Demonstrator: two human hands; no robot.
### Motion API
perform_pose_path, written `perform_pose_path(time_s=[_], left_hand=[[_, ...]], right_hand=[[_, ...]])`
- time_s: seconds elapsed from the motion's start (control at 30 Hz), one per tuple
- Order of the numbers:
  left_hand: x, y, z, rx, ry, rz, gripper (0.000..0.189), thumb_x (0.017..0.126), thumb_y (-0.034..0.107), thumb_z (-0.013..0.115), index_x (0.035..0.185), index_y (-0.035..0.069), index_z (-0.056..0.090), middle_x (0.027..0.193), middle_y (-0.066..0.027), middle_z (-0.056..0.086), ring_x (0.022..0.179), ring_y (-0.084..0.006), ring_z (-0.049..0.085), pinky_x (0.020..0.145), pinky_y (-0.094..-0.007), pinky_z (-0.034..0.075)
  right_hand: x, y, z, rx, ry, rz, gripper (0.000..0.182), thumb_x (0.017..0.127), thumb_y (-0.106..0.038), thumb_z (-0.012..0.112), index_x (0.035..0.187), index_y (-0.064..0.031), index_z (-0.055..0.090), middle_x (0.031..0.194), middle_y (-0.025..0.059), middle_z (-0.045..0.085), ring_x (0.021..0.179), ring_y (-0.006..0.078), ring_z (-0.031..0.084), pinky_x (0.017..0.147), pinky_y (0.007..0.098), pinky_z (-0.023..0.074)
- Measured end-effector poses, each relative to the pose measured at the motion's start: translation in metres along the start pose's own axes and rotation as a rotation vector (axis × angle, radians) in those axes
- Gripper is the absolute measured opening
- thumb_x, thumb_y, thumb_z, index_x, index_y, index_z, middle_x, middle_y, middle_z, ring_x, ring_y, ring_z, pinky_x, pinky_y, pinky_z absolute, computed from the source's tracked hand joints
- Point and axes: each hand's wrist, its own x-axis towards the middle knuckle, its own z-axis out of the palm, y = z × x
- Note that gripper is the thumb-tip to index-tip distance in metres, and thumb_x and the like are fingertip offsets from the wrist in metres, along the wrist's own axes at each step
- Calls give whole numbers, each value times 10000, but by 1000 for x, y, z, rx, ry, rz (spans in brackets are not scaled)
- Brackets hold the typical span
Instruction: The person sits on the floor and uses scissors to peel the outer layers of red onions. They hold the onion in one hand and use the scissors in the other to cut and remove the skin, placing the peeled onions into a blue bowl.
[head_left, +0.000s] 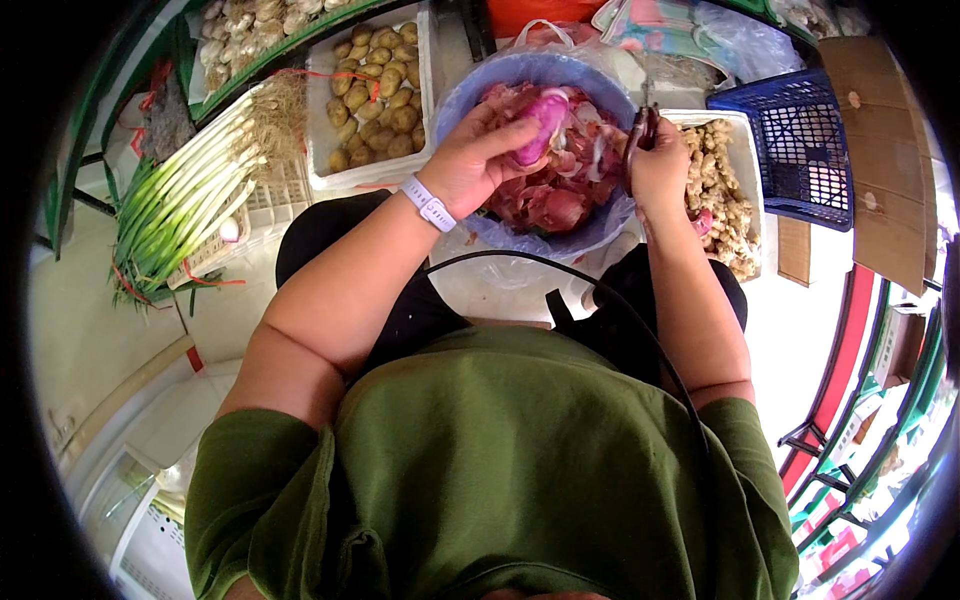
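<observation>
My left hand (480, 154) holds a peeled purple-red onion (541, 126) above a blue bucket (463, 81), which is lined with a clear plastic bag. Loose red onion skins (551, 191) fill much of the bucket. At the bucket's right rim, my right hand (661, 169) is closed around the dark red handles of scissors (642, 142). Their metal blades point away from me, up in the picture. A small reddish piece (702, 223) shows beside my right wrist, over the ginger.
Potatoes (375, 97) lie in a white foam box at the left, with green onions (202, 187) further left. At the right are a foam box of ginger (720, 187), a blue plastic crate (795, 135) and cardboard (877, 150). A black cable (600, 283) crosses before my body.
</observation>
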Motion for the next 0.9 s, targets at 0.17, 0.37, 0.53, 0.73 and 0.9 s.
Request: perform_pose_path(time_s=[0.17, 0.37, 0.53, 0.73, 0.9], left_hand=[[-1, -5, 5, 400, 71, 76, 573, 803, -5, 706, 1316, 64, 460, 1250, -93, 554, 1122, -181, 560, 979, -332, 460], [2, -13, -7, 770, 59, 123, 625, 744, 49, 780, 1303, 41, 499, 1222, -90, 594, 1104, -158, 572, 965, -309, 465], [5, -25, -19, 961, 84, 200, 695, 606, 365, 863, 1184, 74, 611, 1122, -140, 657, 1038, -233, 632, 932, -334, 474], [5, -22, -16, 1091, 64, 195, 606, 684, 114, 837, 1220, 30, 567, 1085, -57, 666, 982, -125, 622, 862, -281, 505], [0, -20, -6, 1033, 103, 136, 573, 648, 109, 844, 1157, 44, 589, 1004, -46, 682, 894, -110, 636, 791, -262, 517]], right_hand=[[-8, -11, 4, -78, -171, -21, 216, 811, -31, 712, 1007, 5, 629, 939, 49, 701, 850, 105, 628, 774, 253, 503], [-26, -39, 12, 213, -326, -118, 309, 708, -130, 830, 892, -31, 604, 725, 62, 609, 660, 124, 520, 641, 280, 472], [-27, -35, 7, -82, -454, -162, 286, 793, -20, 740, 1048, 1, 612, 1040, 85, 692, 935, 120, 634, 831, 262, 497], [-33, -48, 5, -174, -360, -284, 291, 703, -59, 772, 905, -25, 566, 821, 144, 649, 774, 278, 628, 687, 338, 506], [-39, -57, 5, -275, -348, -414, 331, 641, -42, 748, 914, -48, 562, 817, 197, 629, 834, 414, 608, 665, 426, 508]])
